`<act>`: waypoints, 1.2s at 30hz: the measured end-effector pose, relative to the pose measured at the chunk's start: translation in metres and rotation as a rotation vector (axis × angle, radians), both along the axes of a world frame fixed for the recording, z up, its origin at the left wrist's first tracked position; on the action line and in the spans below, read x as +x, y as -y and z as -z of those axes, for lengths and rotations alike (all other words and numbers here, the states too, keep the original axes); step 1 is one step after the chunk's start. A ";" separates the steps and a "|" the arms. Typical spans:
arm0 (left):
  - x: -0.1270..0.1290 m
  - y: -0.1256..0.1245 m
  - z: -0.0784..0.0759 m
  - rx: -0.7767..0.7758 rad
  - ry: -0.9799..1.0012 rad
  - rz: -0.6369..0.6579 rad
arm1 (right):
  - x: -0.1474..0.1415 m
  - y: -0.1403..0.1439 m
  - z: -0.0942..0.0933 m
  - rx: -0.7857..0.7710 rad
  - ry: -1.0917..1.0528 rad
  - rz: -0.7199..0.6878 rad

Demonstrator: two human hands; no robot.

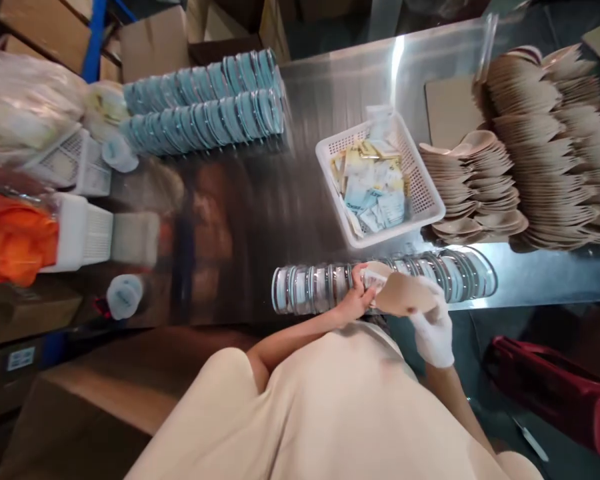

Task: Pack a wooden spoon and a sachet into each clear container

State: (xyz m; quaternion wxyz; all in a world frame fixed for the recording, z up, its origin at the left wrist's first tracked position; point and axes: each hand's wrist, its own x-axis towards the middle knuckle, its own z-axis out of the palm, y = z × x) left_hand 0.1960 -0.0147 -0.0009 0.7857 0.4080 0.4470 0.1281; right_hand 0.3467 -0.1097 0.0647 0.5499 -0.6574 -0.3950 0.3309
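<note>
My right hand, in a white glove, grips the right end of a tan, curved card-like piece at the table's near edge. My left hand is bare, and its fingers are closed at the piece's left end, where a small white patch shows; whether that is a separate item I cannot tell. Both hands are over a row of round, clear-rimmed containers standing on edge side by side. Just beyond them sits a white perforated basket holding yellow, white and blue sachets.
Tall stacks of similar tan pieces stand on the right. Two rows of round blue-green containers lie at the back left. White baskets, orange material and a clear cup are on the left. A red object is low right.
</note>
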 end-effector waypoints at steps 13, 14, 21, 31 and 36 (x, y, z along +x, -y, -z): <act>-0.158 -0.003 0.013 0.830 0.062 0.544 | -0.133 0.036 0.038 -0.460 -0.751 0.055; -0.169 -0.009 0.016 0.889 0.038 0.562 | -0.139 0.035 0.034 -0.465 -0.680 0.072; -0.196 -0.086 0.040 1.130 -0.324 0.761 | -0.184 -0.046 0.032 -0.801 0.630 -0.149; -0.190 -0.088 0.050 1.069 -0.296 0.746 | -0.168 -0.059 0.117 -0.174 0.924 -0.226; -0.195 -0.089 0.037 1.070 -0.360 0.832 | -0.166 -0.029 0.133 -0.184 0.962 -0.193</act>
